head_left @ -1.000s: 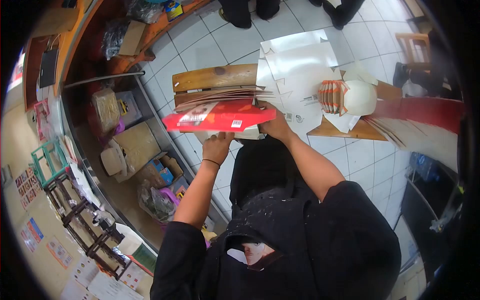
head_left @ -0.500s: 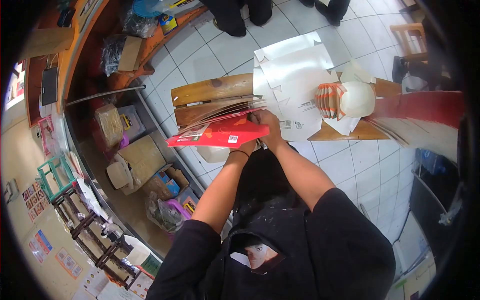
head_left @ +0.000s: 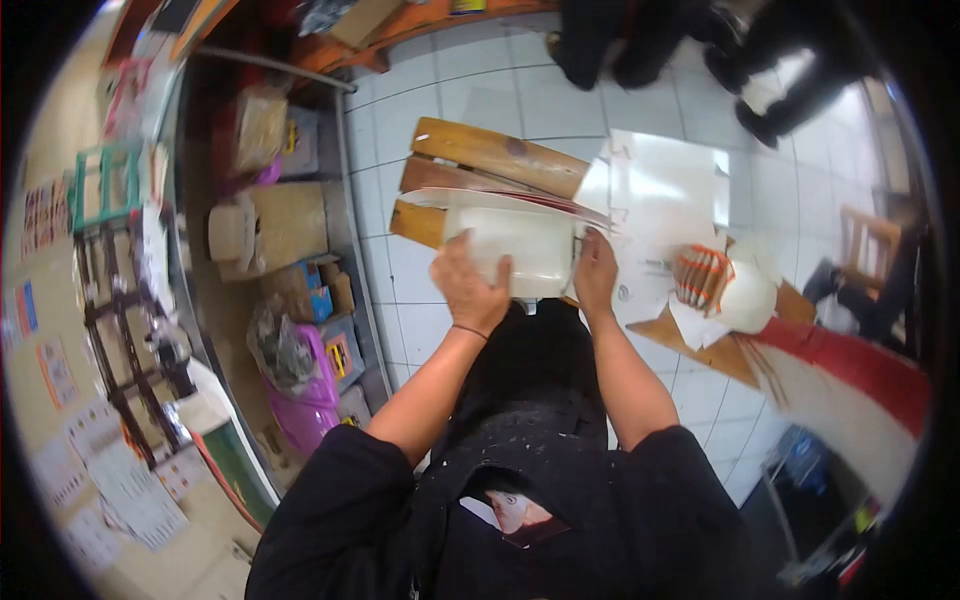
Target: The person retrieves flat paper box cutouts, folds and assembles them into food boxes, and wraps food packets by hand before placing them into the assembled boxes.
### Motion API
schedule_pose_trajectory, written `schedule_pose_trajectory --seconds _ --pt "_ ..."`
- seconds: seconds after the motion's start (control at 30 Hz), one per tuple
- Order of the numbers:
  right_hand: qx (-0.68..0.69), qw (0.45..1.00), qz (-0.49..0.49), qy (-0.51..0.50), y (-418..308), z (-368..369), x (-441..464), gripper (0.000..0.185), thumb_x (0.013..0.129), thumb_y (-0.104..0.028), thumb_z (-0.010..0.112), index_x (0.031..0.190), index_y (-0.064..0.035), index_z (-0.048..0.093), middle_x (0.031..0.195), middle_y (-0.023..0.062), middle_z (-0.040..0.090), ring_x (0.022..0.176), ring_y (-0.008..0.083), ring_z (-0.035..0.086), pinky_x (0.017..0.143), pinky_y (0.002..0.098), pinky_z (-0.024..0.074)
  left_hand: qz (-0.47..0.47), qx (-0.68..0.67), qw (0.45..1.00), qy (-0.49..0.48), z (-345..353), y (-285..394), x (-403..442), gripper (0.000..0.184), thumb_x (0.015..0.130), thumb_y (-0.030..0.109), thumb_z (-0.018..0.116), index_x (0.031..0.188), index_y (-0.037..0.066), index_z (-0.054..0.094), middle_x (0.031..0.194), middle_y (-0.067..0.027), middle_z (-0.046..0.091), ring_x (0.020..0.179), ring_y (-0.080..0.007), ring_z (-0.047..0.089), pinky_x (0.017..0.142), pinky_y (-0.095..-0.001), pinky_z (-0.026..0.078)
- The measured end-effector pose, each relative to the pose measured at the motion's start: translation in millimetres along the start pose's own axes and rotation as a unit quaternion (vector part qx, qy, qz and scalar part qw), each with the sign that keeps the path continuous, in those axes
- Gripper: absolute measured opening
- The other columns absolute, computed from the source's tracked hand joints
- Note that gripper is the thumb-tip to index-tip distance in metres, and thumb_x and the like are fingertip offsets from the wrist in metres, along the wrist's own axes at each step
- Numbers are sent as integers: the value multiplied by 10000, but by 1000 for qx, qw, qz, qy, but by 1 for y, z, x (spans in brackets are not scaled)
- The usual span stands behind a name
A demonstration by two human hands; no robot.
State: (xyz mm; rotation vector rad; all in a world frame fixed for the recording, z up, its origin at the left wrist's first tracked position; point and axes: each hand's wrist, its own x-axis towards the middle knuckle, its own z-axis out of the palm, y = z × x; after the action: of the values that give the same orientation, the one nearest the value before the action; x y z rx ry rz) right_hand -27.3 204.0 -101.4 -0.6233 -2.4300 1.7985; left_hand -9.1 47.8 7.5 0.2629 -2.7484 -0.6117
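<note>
white square floor tiles [head_left: 470,100] fill the middle of the frame, with a grey metal-framed shelf unit [head_left: 360,260] running down the left side, apart from your hands. across the centre you have a brown slatted wooden bench [head_left: 490,150], and on its right part lie broad, glossy white cardboard sheets [head_left: 670,180]. they look smooth and slick, so a nudge could slide them. dark-trousered legs [head_left: 590,50] of other people stand at the top, beyond the bench.

at the lower right, a tall stack of red-and-white card [head_left: 840,370] leaves you less elbow room on that side.

the shallow, cream-white rectangular card tray [head_left: 520,250] sits just above centre, between your hands; you cannot tell whether the bench bears it. judge it light and fairly stiff along its folded walls, but easy to dent on the flat panel, so hold it by opposite ends. along its upper edge, thin pale sheets with reddish edges [head_left: 500,197] fan out; expect them to flex and slip.

to the right, nested orange-edged paper trays [head_left: 700,280] lie on their side and would probably crush or topple if bumped.

your left hand [head_left: 468,285] touches the tray's left part, fingers spread apart. your right hand [head_left: 596,262] is bent around the right end; you cannot tell whether it clamps the tray, the thin sheets or both.
</note>
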Motion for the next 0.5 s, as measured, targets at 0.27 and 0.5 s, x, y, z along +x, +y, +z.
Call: schedule_pose_trajectory --seconds 0.27,0.5 --pt "-97 991 -77 -49 -27 4 -32 291 880 -152 473 1100 34 519 986 164 565 870 274 552 762 338 434 -215 -120 964 -104 4 -75 -5 360 863 138 375 1210 105 464 979 -218 577 886 -395 545 778 -439 440" --pt "-197 971 -98 -97 38 -46 -24 386 896 -172 444 1190 79 436 1176 226 503 1074 323 490 937 379 371 -53 -182 979 -79 -100 -92 -65 552 785 216 534 1299 96 376 1277 -169 422 1133 -321 437 960 -387 341"
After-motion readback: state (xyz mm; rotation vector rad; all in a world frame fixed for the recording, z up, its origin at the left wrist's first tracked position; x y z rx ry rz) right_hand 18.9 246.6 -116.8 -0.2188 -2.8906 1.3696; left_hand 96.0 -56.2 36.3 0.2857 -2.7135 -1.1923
